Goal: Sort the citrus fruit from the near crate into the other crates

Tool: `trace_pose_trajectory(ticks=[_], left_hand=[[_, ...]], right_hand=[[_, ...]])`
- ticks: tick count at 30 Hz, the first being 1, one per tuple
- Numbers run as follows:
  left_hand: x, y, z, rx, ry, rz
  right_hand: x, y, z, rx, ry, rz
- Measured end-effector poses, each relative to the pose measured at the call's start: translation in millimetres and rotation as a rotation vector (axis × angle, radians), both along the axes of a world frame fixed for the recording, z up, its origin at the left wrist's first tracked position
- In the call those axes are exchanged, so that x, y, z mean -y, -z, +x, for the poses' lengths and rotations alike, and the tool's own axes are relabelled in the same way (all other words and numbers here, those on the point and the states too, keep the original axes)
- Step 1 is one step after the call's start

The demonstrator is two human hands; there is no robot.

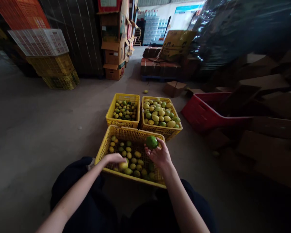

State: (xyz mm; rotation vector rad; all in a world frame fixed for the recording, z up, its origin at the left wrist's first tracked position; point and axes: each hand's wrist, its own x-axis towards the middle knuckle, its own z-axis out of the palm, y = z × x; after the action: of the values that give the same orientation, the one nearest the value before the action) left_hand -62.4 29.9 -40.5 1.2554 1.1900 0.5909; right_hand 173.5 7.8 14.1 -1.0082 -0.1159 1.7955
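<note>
Dark green and glossy, a lemon [151, 142] rests in the curled fingers of my right hand [161, 155], above the right side of the nearest yellow crate [100, 152]. My left hand [115, 158], smeared by motion, is over the left front of that crate. Its fingers are closed on a yellow-green lemon [123, 165], partly covered by the hand. Loose yellow and green lemons [134, 160] lie spread over the crate's bottom in front of me.
Behind stand two more yellow crates: the left one [107, 116] holds smaller dark lemons, the right one [180, 127] is heaped with larger ones. A red crate [196, 111] and cardboard boxes [264, 142] crowd the right. Stacked crates [53, 66] stand far left. One lemon [145, 92] lies on the floor.
</note>
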Motion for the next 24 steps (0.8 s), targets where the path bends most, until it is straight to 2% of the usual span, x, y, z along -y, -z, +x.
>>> trace_pose_trajectory(ticks=[2, 3, 6, 7, 8, 10, 12, 15, 17, 19, 21, 24], left_hand=[[-21, -15.3, -8, 0.074, -0.027, -0.041], [-34, -24.5, -14, 0.137, -0.081, -0.046], [-61, -46.8, -26, 0.411, -0.407, -0.056], [-64, -50.1, -26, 0.437, -0.457, -0.065], [-63, -51.2, -25, 0.414, -0.444, -0.074], [-53, -48.1, -18, 0.271, -0.279, -0.089], [-37, -42.6, -9, 0.042, -0.005, -0.04], [-12, -38.2, -1, -0.356, 0.431, 0.138], [-2, -38.1, -1, -0.589, 0.608, 0.192], [2, -38.2, -4, -0.77, 0.622, 0.196], [0, -38.1, -8, -0.888, 0.559, 0.225], [-5, -38.9, -13, -0.969, 0.504, 0.249]], right_hand=[[3, 1.6, 4, 0.032, -0.001, 0.036], [4, 2.3, 5, 0.042, -0.001, 0.049], [7, 2.3, 5, 0.023, 0.02, 0.007], [8, 1.6, 4, 0.009, 0.035, -0.023], [9, 0.9, 3, -0.002, 0.051, -0.05], [12, 0.4, 0, -0.006, 0.08, -0.081], [15, 3.5, -3, 0.01, 0.086, -0.092], [23, 17.0, -7, 0.035, 0.017, -0.137], [30, 30.4, -10, 0.044, -0.043, -0.199], [37, 44.9, -11, 0.046, -0.104, -0.275], [40, 58.6, -8, 0.047, -0.17, -0.343], [26, 74.8, 11, 0.112, -0.284, -0.41]])
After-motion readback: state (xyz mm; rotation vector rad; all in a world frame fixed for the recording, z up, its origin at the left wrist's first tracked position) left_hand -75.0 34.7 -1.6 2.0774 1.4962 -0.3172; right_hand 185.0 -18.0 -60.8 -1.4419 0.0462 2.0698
